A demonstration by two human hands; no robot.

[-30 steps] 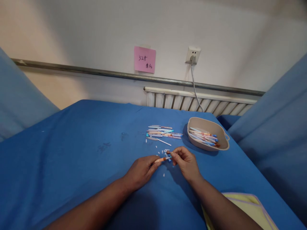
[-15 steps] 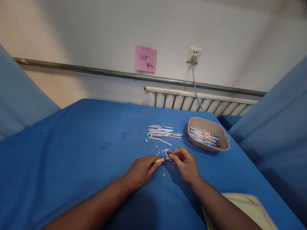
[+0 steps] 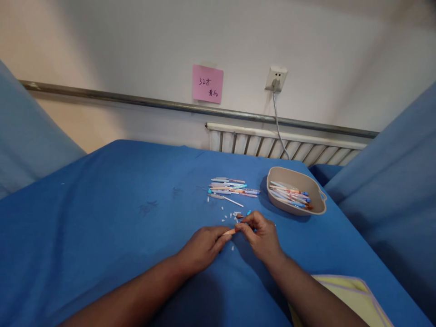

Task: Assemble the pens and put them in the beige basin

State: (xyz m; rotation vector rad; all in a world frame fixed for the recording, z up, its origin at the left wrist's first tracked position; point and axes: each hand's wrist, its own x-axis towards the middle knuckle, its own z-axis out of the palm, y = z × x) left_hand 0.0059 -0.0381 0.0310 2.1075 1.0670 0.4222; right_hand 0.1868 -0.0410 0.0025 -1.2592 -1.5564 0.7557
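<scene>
Orange, the pen barrel point(image 3: 230, 232) ran sideways from the left hand point(image 3: 203, 245), which gripped one end, to the right hand point(image 3: 263, 235); this pinched the other end.

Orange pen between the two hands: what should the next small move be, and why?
Probably a gentle twist by the right hand at the far end of the orange pen, with the left hand steadying: the left grips the barrel while the right pinches that end. Whether it screws or pushes isn't visible.
</scene>
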